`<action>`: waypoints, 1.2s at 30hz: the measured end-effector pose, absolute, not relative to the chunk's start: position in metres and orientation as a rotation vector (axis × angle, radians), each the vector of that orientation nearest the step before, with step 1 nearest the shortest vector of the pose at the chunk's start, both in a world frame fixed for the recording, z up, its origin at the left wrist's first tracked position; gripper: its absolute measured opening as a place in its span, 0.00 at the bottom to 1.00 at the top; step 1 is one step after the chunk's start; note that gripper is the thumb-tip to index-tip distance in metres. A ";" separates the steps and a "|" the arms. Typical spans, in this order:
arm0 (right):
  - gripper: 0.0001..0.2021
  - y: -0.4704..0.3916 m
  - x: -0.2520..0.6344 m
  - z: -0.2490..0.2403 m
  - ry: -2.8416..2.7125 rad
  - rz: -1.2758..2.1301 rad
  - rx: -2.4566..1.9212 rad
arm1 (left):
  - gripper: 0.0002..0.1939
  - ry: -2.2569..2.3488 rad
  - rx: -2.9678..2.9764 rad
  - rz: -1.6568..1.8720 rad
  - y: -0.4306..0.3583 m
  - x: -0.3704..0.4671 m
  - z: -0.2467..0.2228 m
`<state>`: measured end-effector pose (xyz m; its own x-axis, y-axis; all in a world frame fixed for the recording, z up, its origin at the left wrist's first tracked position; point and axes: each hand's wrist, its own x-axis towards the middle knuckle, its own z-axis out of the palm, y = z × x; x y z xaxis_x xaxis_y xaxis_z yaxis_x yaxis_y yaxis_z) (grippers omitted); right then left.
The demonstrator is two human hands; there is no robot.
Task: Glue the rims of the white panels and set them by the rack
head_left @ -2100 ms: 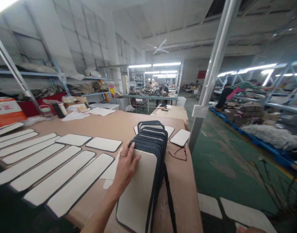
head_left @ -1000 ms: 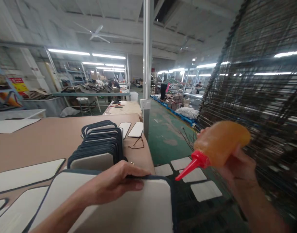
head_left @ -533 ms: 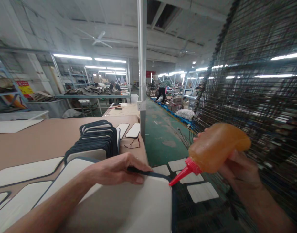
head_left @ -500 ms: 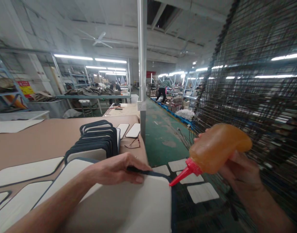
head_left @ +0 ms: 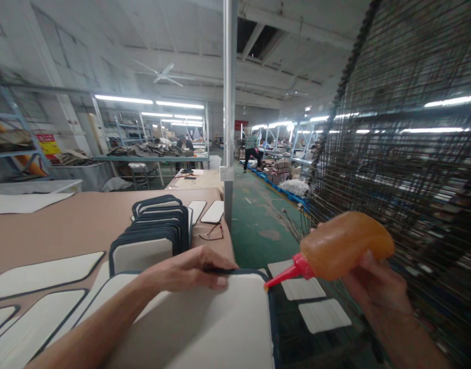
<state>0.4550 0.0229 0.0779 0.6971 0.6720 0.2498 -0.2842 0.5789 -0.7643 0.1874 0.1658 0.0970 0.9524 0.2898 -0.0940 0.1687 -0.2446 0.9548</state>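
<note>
My left hand (head_left: 192,271) grips the top edge of a white panel with a dark blue border (head_left: 220,323), thumb on its pale face and fingers behind. In my right hand (head_left: 377,287) is a squeeze bottle (head_left: 346,246) of amber liquid, probably glue, tipped on its side. Its red nozzle (head_left: 283,275) points left and touches the panel's upper right corner, where a small amber drop shows at the tip. Behind my left hand stands a row of similar dark-edged panels (head_left: 150,230). More bordered panels (head_left: 50,312) lie flat at the left.
A brown-covered table (head_left: 85,215) holds the panels and a pair of glasses (head_left: 214,233). A metal post (head_left: 228,128) rises at its far corner. On the right stands a tall wire rack (head_left: 396,143), with white pieces (head_left: 323,313) low beside it. A person (head_left: 252,151) is farther down the aisle.
The nozzle tip has shifted slightly up and left along the panel's corner, and an amber drop now shows there. The bottle lies a little flatter. My left hand keeps its hold.
</note>
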 end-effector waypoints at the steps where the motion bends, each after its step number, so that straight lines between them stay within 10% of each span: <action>1: 0.28 0.023 0.455 0.076 -0.549 0.592 -0.764 | 0.15 0.340 1.822 0.122 0.168 0.187 0.095; 36: 0.22 0.020 0.438 0.059 -0.758 0.772 -0.815 | 0.17 0.518 1.654 0.165 0.202 0.169 0.087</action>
